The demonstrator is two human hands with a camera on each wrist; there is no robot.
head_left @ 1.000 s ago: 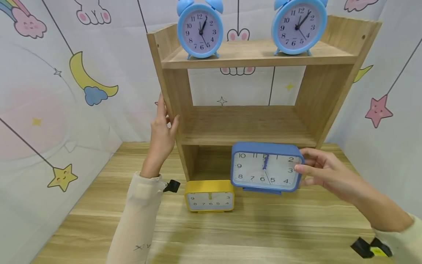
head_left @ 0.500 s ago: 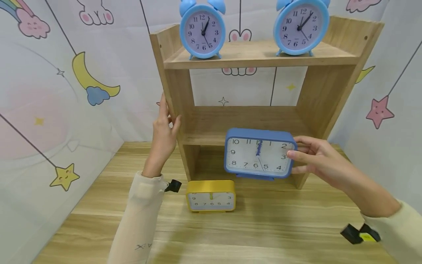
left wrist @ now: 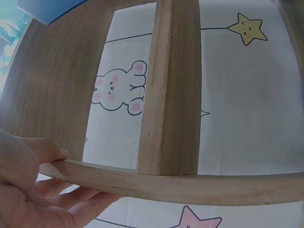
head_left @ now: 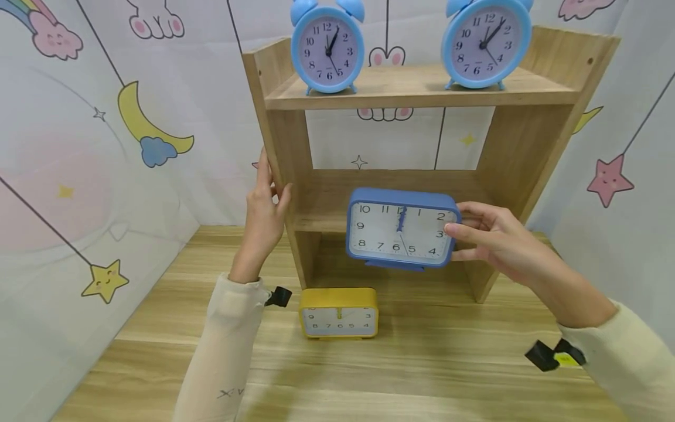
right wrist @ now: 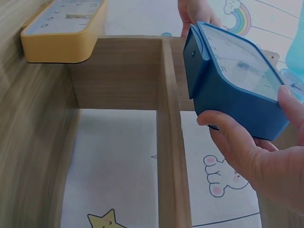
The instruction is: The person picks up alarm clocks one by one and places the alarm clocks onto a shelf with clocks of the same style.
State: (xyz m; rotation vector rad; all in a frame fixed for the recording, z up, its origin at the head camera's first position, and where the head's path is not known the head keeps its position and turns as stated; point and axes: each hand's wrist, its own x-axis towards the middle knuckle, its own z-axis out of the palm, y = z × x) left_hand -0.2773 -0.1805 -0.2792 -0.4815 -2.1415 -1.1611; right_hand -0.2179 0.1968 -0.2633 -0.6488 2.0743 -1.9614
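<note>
A blue rectangular desk clock is held up in front of the middle shelf, tilted slightly down to its right. My right hand grips it by its right end, thumb on the front face and fingers behind, as the right wrist view also shows. The wooden shelf unit stands upright, and my left hand holds its left side panel. In the left wrist view the thumb lies on one face of the panel's edge and the fingers on the other.
A yellow desk clock stands on the wooden tabletop before the lowest compartment. Two light blue twin-bell alarm clocks, one left and one right, stand on the top shelf. Printed cloth walls enclose the back and sides.
My right hand has raised the blue clock and moved it left, from beside the lowest compartment to the middle shelf's height. The left hand keeps its hold on the side panel.
</note>
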